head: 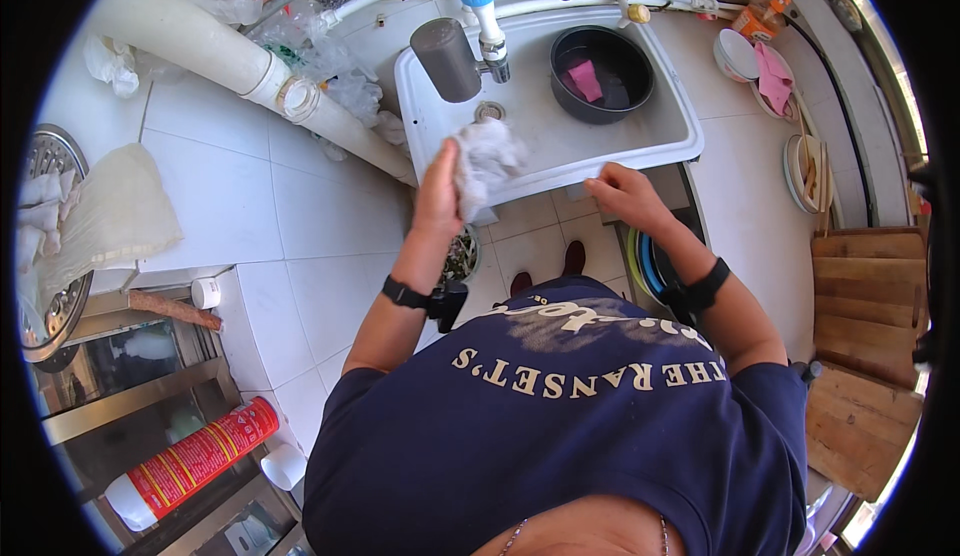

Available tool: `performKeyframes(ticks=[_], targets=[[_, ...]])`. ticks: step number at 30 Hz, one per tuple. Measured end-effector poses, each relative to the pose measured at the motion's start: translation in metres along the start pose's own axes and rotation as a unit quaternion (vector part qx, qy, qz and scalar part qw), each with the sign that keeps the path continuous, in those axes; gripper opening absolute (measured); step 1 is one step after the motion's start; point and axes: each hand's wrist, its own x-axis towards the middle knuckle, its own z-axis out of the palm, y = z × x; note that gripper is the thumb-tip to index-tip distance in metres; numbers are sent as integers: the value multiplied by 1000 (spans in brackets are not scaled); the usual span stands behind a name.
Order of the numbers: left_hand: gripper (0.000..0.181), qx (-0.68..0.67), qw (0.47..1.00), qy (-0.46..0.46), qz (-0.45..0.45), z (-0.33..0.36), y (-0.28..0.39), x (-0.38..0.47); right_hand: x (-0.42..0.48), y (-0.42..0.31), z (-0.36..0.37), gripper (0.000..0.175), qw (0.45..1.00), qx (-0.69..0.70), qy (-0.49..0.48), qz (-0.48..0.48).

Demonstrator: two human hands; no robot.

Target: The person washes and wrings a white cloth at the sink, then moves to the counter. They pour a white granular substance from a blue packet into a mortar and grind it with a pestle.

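Note:
My left hand (441,194) grips a crumpled white cloth (489,158), which hangs over the left front part of the white sink (547,152). Across from it, my right hand (628,197) is by the sink's front rim with its fingers curled in. I see nothing in that hand, though its palm is hidden. A dark round pot (602,109) stands in the right side of the basin, holding water and a pink cloth (585,80). The tap (491,38) comes down over the basin, with a grey cylinder (445,60) beside its spout.
A thick white pipe (202,38) slants along the left. Bowls (735,54), chopsticks (823,181) and wooden boards (870,286) line the right counter. A red and white canister (202,458) lies lower left, near a steel steamer tray (56,143). Below the sink is a container of scraps (460,256).

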Motion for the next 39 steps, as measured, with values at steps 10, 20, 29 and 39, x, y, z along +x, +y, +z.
performKeyframes(ticks=[10, 20, 29, 39], targets=[[62, 704, 661, 151, 211, -69, -38, 12, -32, 75, -5, 28, 996, -32, 58, 67], [53, 847, 524, 83, 35, -83, -30, 26, -61, 78, 12, 26, 994, -30, 48, 92], [68, 872, 484, 64, 33, -57, -2, 26, -154, 120, 48, 26, 977, -28, 123, 170], [41, 777, 558, -219, 194, 21, -77, 28, -270, 151, 59, 26, 947, -11, 225, 227]])
